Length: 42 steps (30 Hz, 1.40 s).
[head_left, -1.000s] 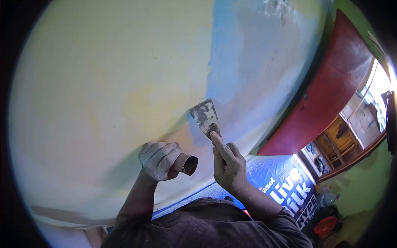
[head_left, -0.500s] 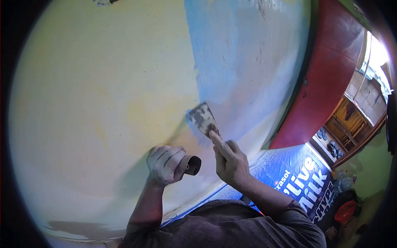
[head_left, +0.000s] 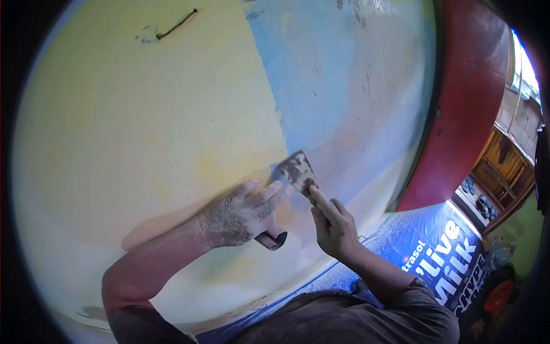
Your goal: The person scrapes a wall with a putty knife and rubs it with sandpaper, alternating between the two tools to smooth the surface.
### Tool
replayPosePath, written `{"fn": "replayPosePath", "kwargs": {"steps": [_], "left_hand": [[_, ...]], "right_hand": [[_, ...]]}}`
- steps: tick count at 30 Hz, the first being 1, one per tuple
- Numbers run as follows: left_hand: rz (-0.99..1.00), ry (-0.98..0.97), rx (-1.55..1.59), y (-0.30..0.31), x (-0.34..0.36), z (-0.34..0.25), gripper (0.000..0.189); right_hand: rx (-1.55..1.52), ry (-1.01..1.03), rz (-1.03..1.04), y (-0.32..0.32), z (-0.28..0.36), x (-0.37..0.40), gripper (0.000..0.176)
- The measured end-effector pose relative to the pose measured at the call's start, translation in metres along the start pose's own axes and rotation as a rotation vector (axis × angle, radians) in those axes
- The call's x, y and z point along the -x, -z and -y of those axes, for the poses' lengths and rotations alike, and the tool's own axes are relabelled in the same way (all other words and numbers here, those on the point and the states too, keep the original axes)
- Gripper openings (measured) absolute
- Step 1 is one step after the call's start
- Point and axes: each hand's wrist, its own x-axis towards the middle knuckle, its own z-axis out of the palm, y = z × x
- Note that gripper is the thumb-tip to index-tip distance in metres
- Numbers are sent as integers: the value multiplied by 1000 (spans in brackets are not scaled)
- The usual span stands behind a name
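Note:
My left hand (head_left: 240,215), coated in pale dust, reaches across the yellow part of the wall (head_left: 143,132). Its fingers extend toward the scraper blade, while a brown rolled piece (head_left: 271,239) is held under the palm. My right hand (head_left: 335,226) grips a putty knife (head_left: 299,171) by its handle, index finger along it. The stained metal blade lies against the wall near the border of the yellow and the blue paint (head_left: 309,69). Whether the left fingertips touch the wall is hard to tell.
A red door panel (head_left: 470,97) stands open at the right. Below it a blue printed banner (head_left: 424,246) covers the floor. Shoes (head_left: 486,207), a plastic bottle (head_left: 499,257) and a red round object (head_left: 499,296) lie farther right. A nail (head_left: 177,24) sticks out above.
My left hand has moved up and right toward the blade, and its fingers have stretched out from a fist. The view has shifted, bringing the whole nail into sight.

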Motion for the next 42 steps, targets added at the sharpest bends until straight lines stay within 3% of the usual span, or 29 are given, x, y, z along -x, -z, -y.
{"fn": "replayPosePath", "kwargs": {"steps": [5, 9, 18, 42], "left_hand": [[181, -54, -131, 14, -9, 9, 22], [195, -19, -115, 13, -11, 12, 14], [344, -7, -198, 20, -16, 11, 23], [273, 24, -150, 11, -20, 2, 24]], "right_hand": [[-11, -11, -24, 3, -11, 0, 49], [-3, -30, -6, 3, -14, 0, 48], [-50, -45, -19, -7, -24, 2, 51], [47, -56, -16, 23, 3, -21, 43]]}}
